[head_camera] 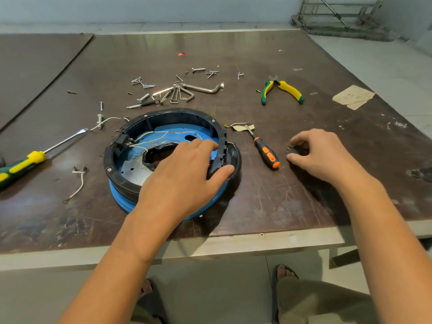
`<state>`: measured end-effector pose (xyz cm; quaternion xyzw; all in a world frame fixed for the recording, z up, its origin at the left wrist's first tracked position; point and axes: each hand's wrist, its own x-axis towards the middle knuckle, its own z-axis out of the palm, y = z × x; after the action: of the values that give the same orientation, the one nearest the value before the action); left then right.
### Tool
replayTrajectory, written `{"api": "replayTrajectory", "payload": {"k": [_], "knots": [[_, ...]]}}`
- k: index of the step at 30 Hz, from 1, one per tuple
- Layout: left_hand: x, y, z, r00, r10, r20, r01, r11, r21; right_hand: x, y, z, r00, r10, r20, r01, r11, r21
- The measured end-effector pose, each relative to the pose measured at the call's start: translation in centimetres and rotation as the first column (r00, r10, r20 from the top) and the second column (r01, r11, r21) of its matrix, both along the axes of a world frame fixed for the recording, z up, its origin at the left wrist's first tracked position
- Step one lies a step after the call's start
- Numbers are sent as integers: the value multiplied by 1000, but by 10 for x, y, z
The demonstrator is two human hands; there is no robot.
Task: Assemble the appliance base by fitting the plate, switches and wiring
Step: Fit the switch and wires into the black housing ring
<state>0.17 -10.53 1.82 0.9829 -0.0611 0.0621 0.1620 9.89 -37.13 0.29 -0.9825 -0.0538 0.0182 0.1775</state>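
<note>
Currently the appliance base (177, 112) is set on the bench (304, 54) just left of centre, open side up: a black ring over a blue plate (173, 130). A black switch (122, 139) is seated in the ring's left wall, with white wires (152, 136) run from it across the plate.

The left hand (187, 169) is laid across the right side of the base. Its fingers are relaxed and reach over the ring wall, and its thumb is pressed against a loose black arc segment (235, 157) outside the ring.

The right hand (325, 157) is well to the right on the bench, with its fingers curled round a small black part (295, 151). Metal pins are seen on that part; what it is cannot be told.

An orange-and-black screwdriver (266, 153) is lying between the base and the right hand. A yellow-green screwdriver (23, 162) is at the far left and a loose wire (79, 183) is near it. Hex keys (187, 91) and scattered screws (142, 84) are behind the base, and pliers (280, 90) are to the back right.
</note>
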Motion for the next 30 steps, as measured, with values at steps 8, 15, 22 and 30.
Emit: {"api": "replayTrajectory", "payload": {"k": [8, 15, 22, 30], "knots": [[-1, -1, 4, 999, 13, -38, -12, 1000, 21, -14, 13, 12, 981, 146, 129, -193, 813, 549], [2, 2, 3, 996, 6, -92, -1, 998, 57, -28, 51, 15, 957, 259, 132, -271, 628, 729], [3, 3, 4, 995, -26, -101, 30, 999, 45, -37, 72, 8, 928, 303, 219, -373, 712, 595], [3, 2, 3, 996, -46, -74, 46, 999, -5, -39, 80, 6, 882, 358, 307, -458, 805, 377]]}}
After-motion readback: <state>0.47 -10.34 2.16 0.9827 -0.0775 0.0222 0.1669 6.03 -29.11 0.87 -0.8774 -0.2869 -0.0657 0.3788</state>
